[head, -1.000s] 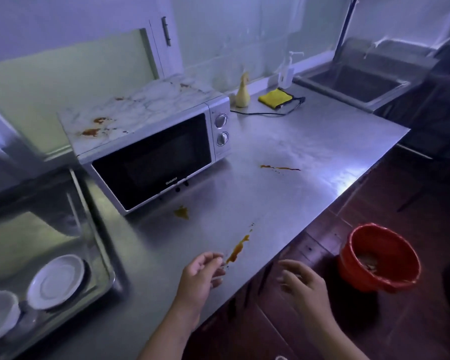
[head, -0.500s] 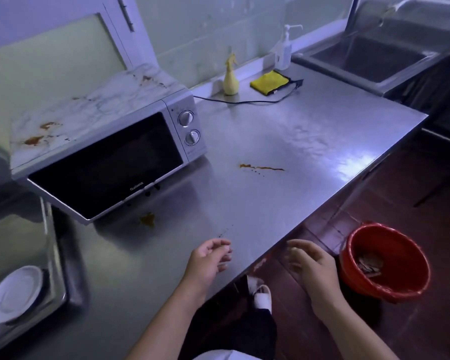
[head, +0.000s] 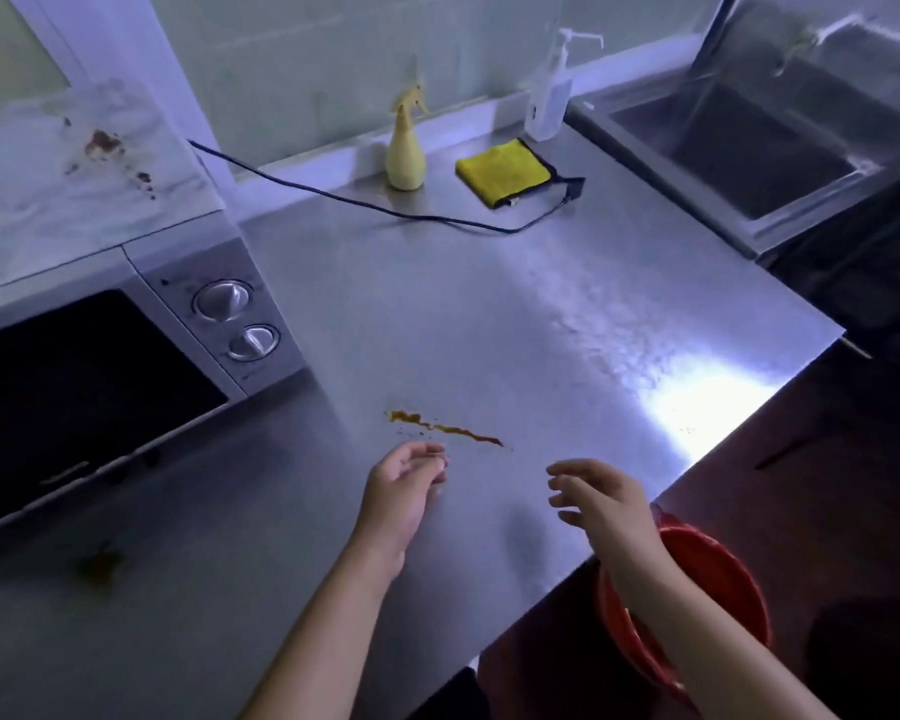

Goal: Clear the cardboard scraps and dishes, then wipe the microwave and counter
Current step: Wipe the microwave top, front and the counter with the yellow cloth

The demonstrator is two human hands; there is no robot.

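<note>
Currently neither grip holds anything: left hand point(head: 406, 491) and right hand point(head: 605, 504) hover, fingers loosely apart, over the table point(head: 541, 304) beside the brown streak point(head: 444, 428). Reaching back for the yellow cloth point(head: 505, 171), a forearm could smear that streak or snag the black cord point(head: 333, 197); the microwave point(head: 74, 387) stands left, stained.

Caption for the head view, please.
Over the steel counter, left hand and right hand hover near a brown streak; stained microwave left, yellow cloth and spray bottle behind.
</note>
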